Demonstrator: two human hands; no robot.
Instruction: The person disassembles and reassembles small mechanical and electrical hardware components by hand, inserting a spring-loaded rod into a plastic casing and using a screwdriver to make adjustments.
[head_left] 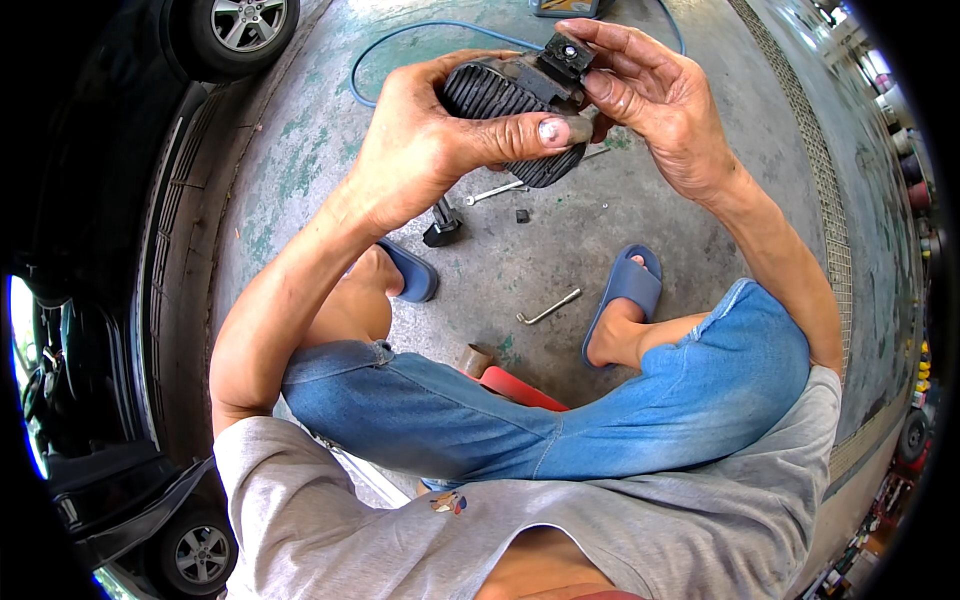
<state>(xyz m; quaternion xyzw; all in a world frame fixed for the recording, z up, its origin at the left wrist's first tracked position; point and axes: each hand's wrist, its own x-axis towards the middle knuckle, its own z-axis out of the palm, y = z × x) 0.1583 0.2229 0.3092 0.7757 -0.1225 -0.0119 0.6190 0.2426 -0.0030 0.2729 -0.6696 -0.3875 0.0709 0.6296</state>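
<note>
My left hand [425,135] is wrapped round a black ribbed rubber part [490,93], held up above the floor with the thumb pressed across its near side. At the part's upper right end sits a small black block [567,58] with a round metal piece in its middle. The thumb and fingers of my right hand [668,105] pinch this block from the right. The block touches the ribbed part; whether it is fixed to it I cannot tell. The fingertips behind the part are hidden.
On the concrete floor lie an open-end spanner [495,193], a bent socket wrench [548,306], a small black cube [522,216] and a black fitting [443,226]. A blue hose [400,38] curves behind my hands. A dark car [120,200] stands left; a floor grating [800,120] runs along the right.
</note>
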